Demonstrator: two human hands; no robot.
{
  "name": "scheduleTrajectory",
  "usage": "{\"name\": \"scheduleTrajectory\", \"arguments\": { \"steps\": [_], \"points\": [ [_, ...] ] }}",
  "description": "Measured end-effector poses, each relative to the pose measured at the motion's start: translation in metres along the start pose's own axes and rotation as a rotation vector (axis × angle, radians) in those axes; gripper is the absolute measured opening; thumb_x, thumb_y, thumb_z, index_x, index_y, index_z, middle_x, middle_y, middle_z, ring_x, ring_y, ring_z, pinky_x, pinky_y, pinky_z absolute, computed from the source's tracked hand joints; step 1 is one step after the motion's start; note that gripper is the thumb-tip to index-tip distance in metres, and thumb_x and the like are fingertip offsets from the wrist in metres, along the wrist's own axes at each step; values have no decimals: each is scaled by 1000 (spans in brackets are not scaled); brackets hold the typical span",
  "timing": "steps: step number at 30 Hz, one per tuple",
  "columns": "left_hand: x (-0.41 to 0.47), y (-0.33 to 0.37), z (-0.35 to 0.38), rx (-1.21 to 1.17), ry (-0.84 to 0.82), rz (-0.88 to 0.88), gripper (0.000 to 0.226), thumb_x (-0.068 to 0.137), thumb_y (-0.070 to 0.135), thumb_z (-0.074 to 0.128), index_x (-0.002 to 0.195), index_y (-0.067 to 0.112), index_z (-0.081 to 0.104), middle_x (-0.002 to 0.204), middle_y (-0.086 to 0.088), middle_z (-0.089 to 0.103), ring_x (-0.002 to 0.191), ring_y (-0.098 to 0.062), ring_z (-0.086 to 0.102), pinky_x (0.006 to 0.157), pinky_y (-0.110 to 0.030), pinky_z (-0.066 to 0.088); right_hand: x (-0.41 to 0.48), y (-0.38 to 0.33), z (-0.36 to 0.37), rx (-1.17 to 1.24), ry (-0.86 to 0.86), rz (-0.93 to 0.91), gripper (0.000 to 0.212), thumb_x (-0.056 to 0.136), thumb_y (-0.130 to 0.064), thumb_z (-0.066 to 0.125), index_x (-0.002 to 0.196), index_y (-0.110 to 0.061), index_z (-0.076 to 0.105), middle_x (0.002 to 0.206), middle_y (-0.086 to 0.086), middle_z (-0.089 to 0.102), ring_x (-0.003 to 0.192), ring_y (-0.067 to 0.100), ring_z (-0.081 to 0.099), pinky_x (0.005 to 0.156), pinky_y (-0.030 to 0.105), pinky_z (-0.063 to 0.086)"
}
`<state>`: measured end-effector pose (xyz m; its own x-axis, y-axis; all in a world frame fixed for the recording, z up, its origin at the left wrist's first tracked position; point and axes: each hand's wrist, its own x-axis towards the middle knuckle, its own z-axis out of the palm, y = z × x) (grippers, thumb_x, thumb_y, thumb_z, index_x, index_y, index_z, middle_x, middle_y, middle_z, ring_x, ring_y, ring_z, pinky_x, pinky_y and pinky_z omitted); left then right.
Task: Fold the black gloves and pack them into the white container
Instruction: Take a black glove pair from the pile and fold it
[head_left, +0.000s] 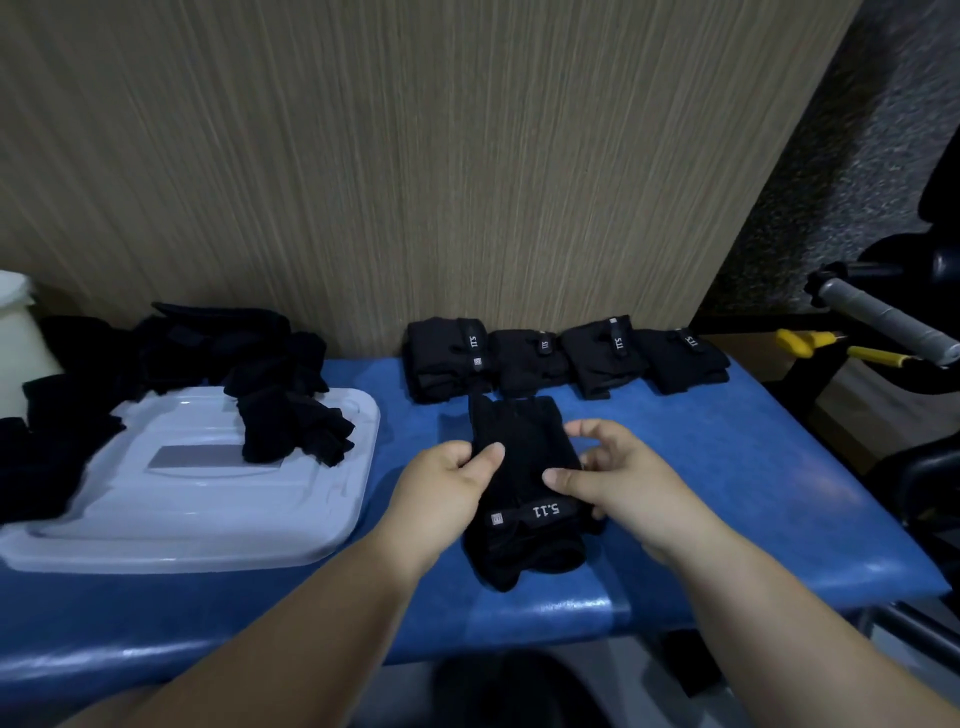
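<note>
Nearest, flat on the blue counter (727, 493), just in from its front edge: a black glove (519, 436), long axis running near to far with a slight lean to the left, cuff end toward the person, the strap marked "5.11" lying crosswise near that end, the narrower end pointing away at the wall. Pinched at its left edge between thumb and curled fingers of the left hand (452, 483). Gripped on the right side by the right hand (618, 478), thumb laid on top of the fabric, fingers curled round the edge, forefinger lifted above it. Left of the glove, apart from it: the white container (208, 493), lid up, with a grey label on it. Farther back, draped over the lid's far part and spilling onto the counter behind it, a heap of loose gloves (208, 348). Beyond the held glove, in a row of four against the wood-grain wall panel (415, 156): folded gloves (566, 358), straps up, side by side and touching. Off the counter at far right, a yellow-handled tool (810, 343) and a grey grip bar (883, 322).
</note>
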<state>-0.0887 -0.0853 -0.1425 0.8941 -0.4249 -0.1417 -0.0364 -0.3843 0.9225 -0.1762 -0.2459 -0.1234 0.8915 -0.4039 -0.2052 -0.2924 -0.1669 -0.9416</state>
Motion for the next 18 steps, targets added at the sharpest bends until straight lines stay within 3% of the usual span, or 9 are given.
{"name": "scheduleTrajectory", "arguments": {
  "steps": [2, 5, 8, 12, 15, 18],
  "points": [
    [1, 0, -1, -137, -31, 3, 34, 93, 36, 59, 92, 4, 66, 87, -9, 74, 83, -26, 70, 81, -41, 54, 1, -1, 1, 103, -3, -32, 48, 78, -17, 77, 118, -28, 53, 72, -3, 58, 62, 8, 56, 53, 24, 39],
    [1, -1, -1, -202, -51, 34, 12, 95, 25, 59, 101, 18, 67, 92, 3, 75, 89, -13, 71, 87, -35, 54, 1, -3, 3, 241, 1, 9, 36, 85, -29, 69, 117, -30, 54, 79, -2, 62, 66, 12, 56, 56, 26, 38],
    [3, -5, -3, -147, -36, 15, 12, 96, 31, 56, 102, 22, 62, 94, 3, 73, 89, -11, 69, 87, -35, 55, 2, -1, 5, 219, -7, 57, 31, 90, -25, 65, 117, -31, 52, 76, 0, 64, 60, 14, 55, 55, 27, 39],
    [-2, -4, -4, -115, -84, 17, 14, 98, 30, 51, 105, 23, 61, 102, 3, 72, 97, -12, 68, 93, -39, 53, 4, 4, 7, 208, -9, 90, 37, 86, -18, 66, 117, -29, 51, 79, 3, 64, 70, 18, 52, 63, 31, 39],
    [-6, -1, -3, -193, -118, 41, 15, 100, 22, 49, 107, 22, 62, 103, 6, 73, 98, -10, 68, 91, -31, 53, 4, 4, 5, 287, -7, 119, 36, 86, -32, 67, 117, -23, 52, 86, 0, 65, 78, 19, 57, 66, 33, 43],
    [-11, 3, -5, -254, -163, 28, 19, 101, 17, 47, 111, 21, 62, 103, 7, 73, 95, -4, 68, 77, -16, 52, 3, 5, 5, 283, -16, 133, 38, 86, -39, 67, 117, -23, 52, 94, 1, 69, 78, 19, 62, 66, 31, 47]
  ]
}}
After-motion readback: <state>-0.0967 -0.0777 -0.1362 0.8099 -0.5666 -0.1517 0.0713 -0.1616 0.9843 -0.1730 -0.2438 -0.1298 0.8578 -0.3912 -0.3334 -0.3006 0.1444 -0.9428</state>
